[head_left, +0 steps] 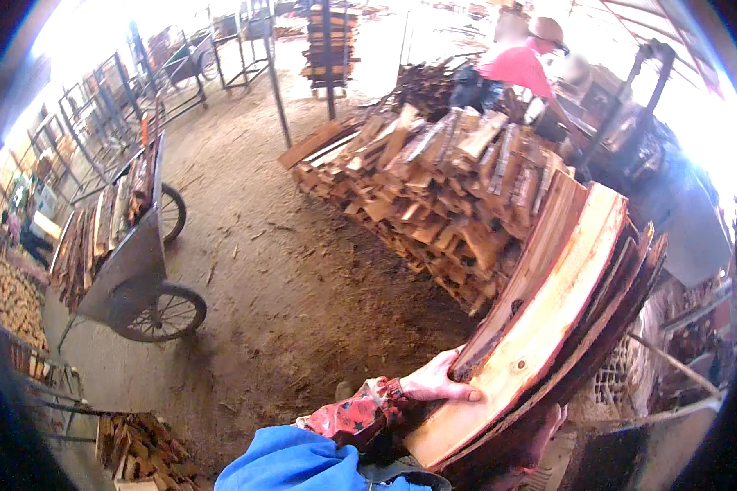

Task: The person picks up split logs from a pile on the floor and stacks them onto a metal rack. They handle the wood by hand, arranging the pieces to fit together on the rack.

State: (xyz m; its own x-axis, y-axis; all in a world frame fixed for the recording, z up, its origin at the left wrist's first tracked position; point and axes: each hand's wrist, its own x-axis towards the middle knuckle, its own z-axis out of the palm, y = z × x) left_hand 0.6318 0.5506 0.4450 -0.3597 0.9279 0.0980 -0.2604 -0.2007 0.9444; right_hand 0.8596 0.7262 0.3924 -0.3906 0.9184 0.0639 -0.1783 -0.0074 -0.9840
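A bundle of long wooden slabs (532,335), some with rough bark edges, slants up and away to the right in front of me. My left hand (438,379), in a red patterned sleeve, is closed over the bundle's left edge near its lower end, thumb on the pale top face. On the far right side of the slabs my right hand (552,427) grips them from beneath; most of it is hidden by the wood. Just beyond the bundle's upper end lies a large heap of sawn wood pieces (442,196).
A metal cart (127,266) with spoked wheels and slabs stands left. Behind the heap a person in a red shirt (516,69) bends over. More wood pieces (143,450) lie lower left; metal frames (246,49) and a tall wood stack (344,49) stand farther back.
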